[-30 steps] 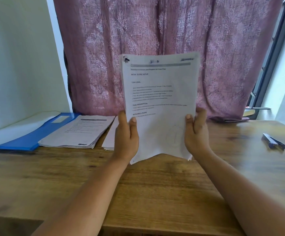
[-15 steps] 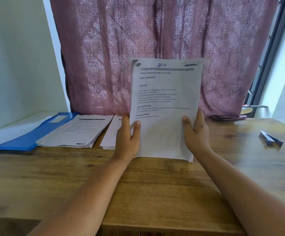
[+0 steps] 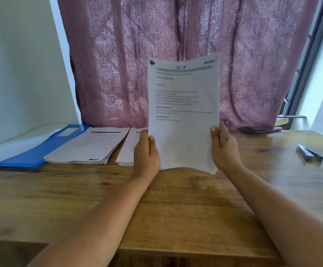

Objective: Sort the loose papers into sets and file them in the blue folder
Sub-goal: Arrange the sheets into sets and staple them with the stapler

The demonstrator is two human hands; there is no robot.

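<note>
I hold a set of printed papers (image 3: 183,105) upright above the wooden table (image 3: 176,205). My left hand (image 3: 146,155) grips its lower left edge and my right hand (image 3: 224,149) grips its lower right edge, thumbs on the front. The bottom edge of the set hangs just above the tabletop. An open blue folder (image 3: 33,153) lies at the far left with a white sheet in it. Beside it lies a stack of printed papers (image 3: 91,145), and a second stack (image 3: 127,151) sits partly hidden behind my left hand.
A dark stapler (image 3: 309,156) lies on the table at the right. A pink patterned curtain (image 3: 176,45) hangs behind the table, with a window frame (image 3: 307,60) at the right and a white wall at the left.
The set of papers was lowered with its bottom edge on the table half a second ago; now it is raised slightly again, its bottom edge bowed upward.
</note>
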